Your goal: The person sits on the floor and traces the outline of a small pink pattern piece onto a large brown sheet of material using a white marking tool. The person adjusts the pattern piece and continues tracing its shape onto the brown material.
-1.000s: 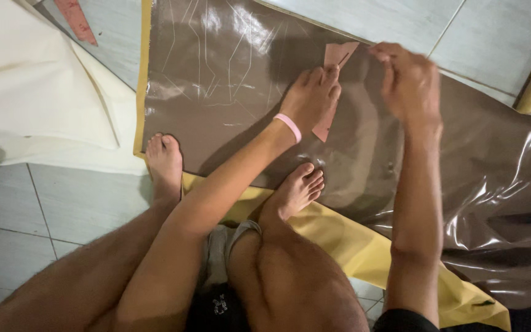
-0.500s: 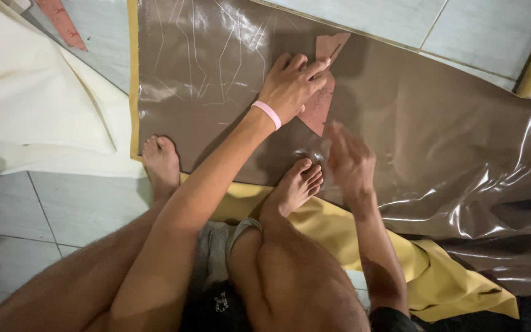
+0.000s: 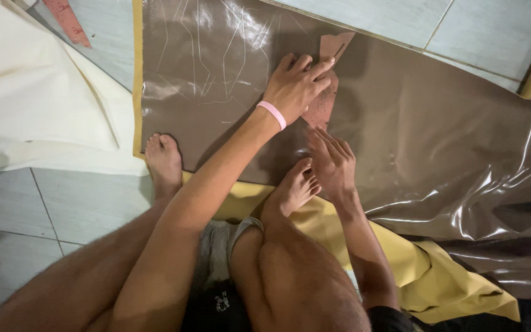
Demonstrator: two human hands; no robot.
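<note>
Pressing down on a small reddish-brown cardboard template (image 3: 326, 92), the person's left hand (image 3: 295, 86) lies flat across its middle, fingers spread and stretched forward, palm down, gripping nothing but pinning the piece in place. The template is a narrow, angular shape; its upper end pokes out beyond the fingertips, and its lower end shows just below the palm. It rests on a large sheet of glossy brown leatherette (image 3: 413, 141), near the middle of the sheet's visible part. A pink wristband (image 3: 272, 114) circles the left wrist, just below the template.

The right hand (image 3: 333, 163) sits just below the template's lower end, palm down on the brown sheet, fingers loosely extended and close together; whether the fingertips hold anything small cannot be told. Touching this hand on its left side is the person's bare right foot (image 3: 291, 192), toes on the sheet's lower edge. The bare left foot (image 3: 163, 161) stands further left of the template, at the sheet's corner.

Faint scratched outlines (image 3: 216, 67) mark the brown surface left of the template. The sheet's yellow backing (image 3: 425, 270) shows folded over below and right of the template. Further left lies cream fabric (image 3: 38, 104) on a pale tiled floor (image 3: 75, 209), with a reddish strip (image 3: 67, 21) at the far upper left
</note>
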